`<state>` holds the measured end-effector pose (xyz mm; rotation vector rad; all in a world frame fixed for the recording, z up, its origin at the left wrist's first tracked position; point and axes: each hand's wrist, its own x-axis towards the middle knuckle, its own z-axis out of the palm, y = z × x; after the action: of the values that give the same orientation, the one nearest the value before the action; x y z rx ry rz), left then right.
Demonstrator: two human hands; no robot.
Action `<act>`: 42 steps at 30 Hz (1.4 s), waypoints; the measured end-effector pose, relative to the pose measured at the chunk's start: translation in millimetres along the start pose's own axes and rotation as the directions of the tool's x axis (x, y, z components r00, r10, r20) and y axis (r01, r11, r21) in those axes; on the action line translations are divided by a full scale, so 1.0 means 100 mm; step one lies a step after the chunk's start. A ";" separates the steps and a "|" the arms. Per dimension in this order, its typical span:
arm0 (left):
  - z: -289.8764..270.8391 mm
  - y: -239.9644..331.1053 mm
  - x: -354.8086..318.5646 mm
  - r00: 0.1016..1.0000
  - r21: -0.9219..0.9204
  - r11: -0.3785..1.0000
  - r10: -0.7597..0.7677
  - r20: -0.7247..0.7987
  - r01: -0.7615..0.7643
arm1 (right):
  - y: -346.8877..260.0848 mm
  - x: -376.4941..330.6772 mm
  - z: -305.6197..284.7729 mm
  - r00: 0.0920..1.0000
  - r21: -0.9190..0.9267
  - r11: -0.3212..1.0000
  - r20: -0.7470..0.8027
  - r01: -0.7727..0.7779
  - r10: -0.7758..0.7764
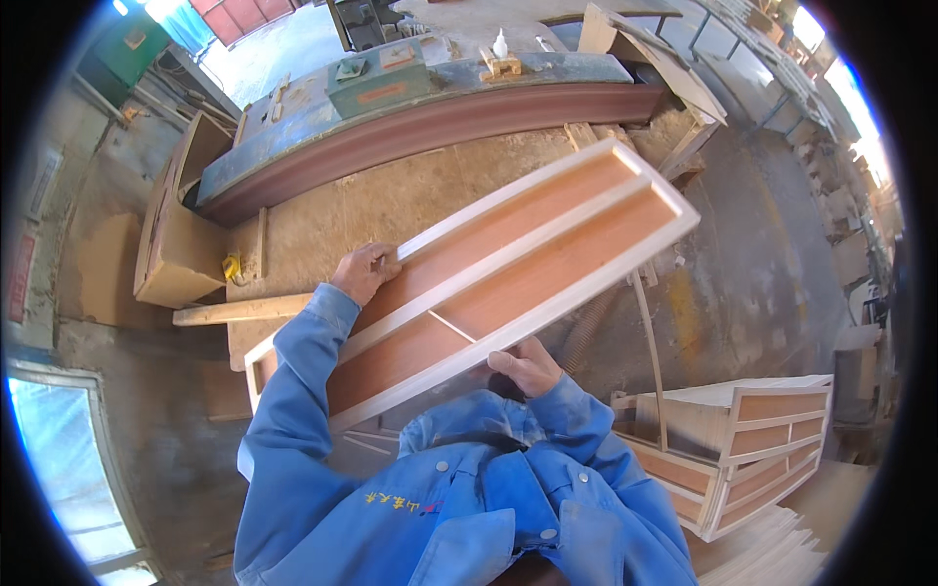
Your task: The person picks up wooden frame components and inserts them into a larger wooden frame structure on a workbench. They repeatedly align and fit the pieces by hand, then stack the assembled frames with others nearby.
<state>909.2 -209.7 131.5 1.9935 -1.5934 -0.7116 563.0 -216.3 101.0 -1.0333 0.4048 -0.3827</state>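
A long wooden frame panel [528, 239] with pale rails and reddish-brown infill is held tilted in front of me, its far end up to the right. My left hand [366, 272] is closed over the far long rail, with the fingers curled on the inner side. My right hand [528, 368] grips the near long rail, thumb on top and the other fingers hidden underneath. A thin pale strip [453, 326] crosses the lower bay of the panel. Beyond the panel runs a long belt sander with a reddish-brown abrasive belt [440, 122].
A worn wooden tabletop [362, 200] lies before the belt, with a yellow tape measure [232, 267] at its left. A green box [379, 86] and a white bottle [500, 45] stand on the machine. Similar frame panels [772, 439] are stacked at the lower right.
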 end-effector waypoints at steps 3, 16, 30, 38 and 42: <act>-0.01 0.15 0.17 0.992 -0.036 0.991 -0.126 0.032 0.127 | -0.25 0.16 -0.03 0.995 -0.117 0.990 -0.039 0.084 -0.089; -0.55 0.40 0.47 0.933 -0.592 0.800 -0.136 -0.334 -0.095 | -0.70 0.81 0.06 0.984 -0.346 0.924 -0.017 0.163 -0.180; -1.07 0.44 0.03 0.695 -0.807 0.208 -0.418 -0.585 -0.553 | -1.32 1.44 -0.58 0.683 -0.842 0.514 -0.277 0.167 -0.675; 0.05 -0.23 -0.21 0.729 -0.872 -0.135 -0.616 -0.298 -0.471 | -1.42 1.75 -1.46 0.723 -0.997 0.023 -0.067 -0.070 -0.687; 0.50 -0.51 -0.08 0.736 -0.842 -0.258 -0.641 -0.218 -0.474 | -1.26 1.51 -1.37 0.891 -0.995 0.091 -0.002 0.044 -0.453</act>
<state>911.2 -194.7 61.0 0.6483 0.1322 -0.7327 611.3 -449.3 128.9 -2.4834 0.8351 -0.6239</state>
